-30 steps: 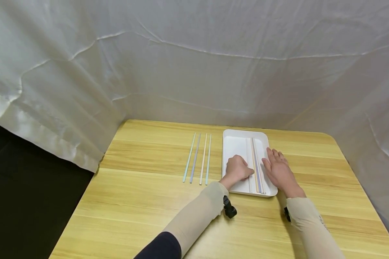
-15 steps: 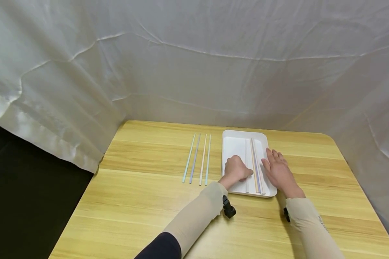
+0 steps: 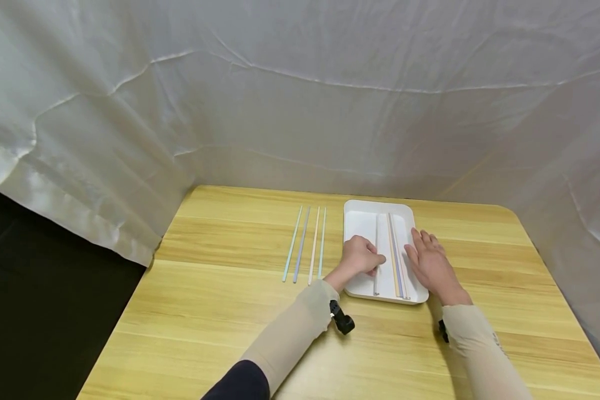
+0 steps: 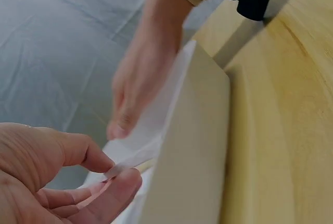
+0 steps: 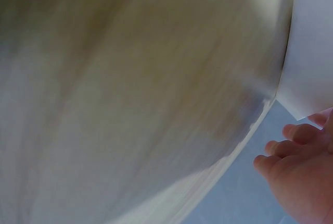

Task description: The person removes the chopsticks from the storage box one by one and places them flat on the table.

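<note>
One pale stick (image 3: 377,236) is pinched by the left hand (image 3: 360,255) within the white tray (image 3: 360,222); the right hand (image 3: 432,269), fingers straight, rests at the tray's rim (four more sticks (image 3: 314,244) lie leftward on the table (image 3: 205,311)).

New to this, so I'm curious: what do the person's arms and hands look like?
The left hand and right hand are bare. On the left, a cream sleeve with a dark sleeve above it; on the right, a matching sleeve with small dark markings. A black device sits near each cuff.
</note>
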`<state>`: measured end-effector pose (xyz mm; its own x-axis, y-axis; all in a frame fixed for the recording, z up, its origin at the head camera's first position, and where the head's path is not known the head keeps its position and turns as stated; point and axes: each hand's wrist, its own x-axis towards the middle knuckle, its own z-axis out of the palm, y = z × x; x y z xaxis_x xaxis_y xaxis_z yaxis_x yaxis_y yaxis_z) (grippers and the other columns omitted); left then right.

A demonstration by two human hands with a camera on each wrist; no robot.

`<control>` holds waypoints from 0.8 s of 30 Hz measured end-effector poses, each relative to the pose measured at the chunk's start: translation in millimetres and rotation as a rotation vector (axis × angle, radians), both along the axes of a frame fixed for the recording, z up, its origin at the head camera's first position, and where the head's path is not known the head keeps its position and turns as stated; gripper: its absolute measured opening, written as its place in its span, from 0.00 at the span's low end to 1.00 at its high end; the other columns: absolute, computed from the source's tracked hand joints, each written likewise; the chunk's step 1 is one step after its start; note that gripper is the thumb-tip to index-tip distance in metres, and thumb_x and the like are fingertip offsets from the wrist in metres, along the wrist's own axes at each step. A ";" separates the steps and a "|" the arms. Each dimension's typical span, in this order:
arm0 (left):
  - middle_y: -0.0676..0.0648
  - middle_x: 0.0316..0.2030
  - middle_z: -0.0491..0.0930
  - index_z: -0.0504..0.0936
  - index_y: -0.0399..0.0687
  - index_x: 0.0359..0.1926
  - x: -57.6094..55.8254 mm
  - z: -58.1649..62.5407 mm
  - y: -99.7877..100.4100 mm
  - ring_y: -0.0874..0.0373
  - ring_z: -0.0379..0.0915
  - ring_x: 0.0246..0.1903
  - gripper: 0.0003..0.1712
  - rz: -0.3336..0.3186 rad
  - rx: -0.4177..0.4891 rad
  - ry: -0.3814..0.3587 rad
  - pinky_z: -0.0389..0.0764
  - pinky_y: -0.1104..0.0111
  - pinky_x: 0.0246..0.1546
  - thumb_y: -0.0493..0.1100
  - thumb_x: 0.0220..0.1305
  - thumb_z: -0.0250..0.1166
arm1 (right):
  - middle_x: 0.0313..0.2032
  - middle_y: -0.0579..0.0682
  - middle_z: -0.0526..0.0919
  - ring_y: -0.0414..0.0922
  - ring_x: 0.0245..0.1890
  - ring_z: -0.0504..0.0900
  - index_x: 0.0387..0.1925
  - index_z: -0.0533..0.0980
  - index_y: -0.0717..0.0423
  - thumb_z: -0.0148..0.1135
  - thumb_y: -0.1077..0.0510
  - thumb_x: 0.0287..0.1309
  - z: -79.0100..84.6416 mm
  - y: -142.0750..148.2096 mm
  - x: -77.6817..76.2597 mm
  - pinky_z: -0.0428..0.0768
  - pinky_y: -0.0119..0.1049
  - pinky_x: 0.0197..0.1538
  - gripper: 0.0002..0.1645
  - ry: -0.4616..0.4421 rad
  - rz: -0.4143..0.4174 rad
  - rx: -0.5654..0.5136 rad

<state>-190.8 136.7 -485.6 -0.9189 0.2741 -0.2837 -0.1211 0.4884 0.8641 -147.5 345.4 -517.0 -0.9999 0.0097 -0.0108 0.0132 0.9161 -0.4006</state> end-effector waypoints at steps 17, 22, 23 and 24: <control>0.32 0.46 0.89 0.82 0.30 0.60 -17.6 24.1 -49.6 0.50 0.88 0.32 0.20 -0.059 0.308 -0.156 0.92 0.66 0.31 0.30 0.68 0.67 | 0.79 0.79 0.48 0.79 0.78 0.46 0.82 0.45 0.68 0.31 0.41 0.86 -0.8 0.3 -1.3 0.47 0.72 0.81 0.42 -0.013 0.006 -0.003; 0.32 0.48 0.88 0.81 0.30 0.60 -24.3 25.5 -70.8 0.54 0.85 0.32 0.21 -0.027 0.333 -0.162 0.92 0.67 0.32 0.31 0.67 0.67 | 0.79 0.79 0.48 0.79 0.78 0.45 0.82 0.45 0.68 0.31 0.41 0.86 -0.6 -1.1 -2.9 0.47 0.72 0.81 0.42 -0.013 0.014 -0.002; 0.32 0.49 0.88 0.81 0.30 0.60 -25.6 25.6 -74.6 0.54 0.85 0.32 0.21 -0.020 0.341 -0.162 0.92 0.67 0.32 0.31 0.67 0.67 | 0.79 0.79 0.48 0.79 0.78 0.45 0.82 0.45 0.68 0.31 0.41 0.85 -0.5 -1.2 -3.6 0.47 0.72 0.81 0.42 -0.012 0.015 0.000; 0.32 0.50 0.88 0.81 0.30 0.61 -27.1 25.8 -78.3 0.54 0.86 0.34 0.22 -0.018 0.345 -0.163 0.92 0.67 0.33 0.31 0.67 0.67 | 0.79 0.79 0.48 0.79 0.78 0.45 0.82 0.44 0.68 0.31 0.41 0.85 -0.4 -1.2 -4.2 0.47 0.71 0.81 0.43 -0.014 0.016 -0.001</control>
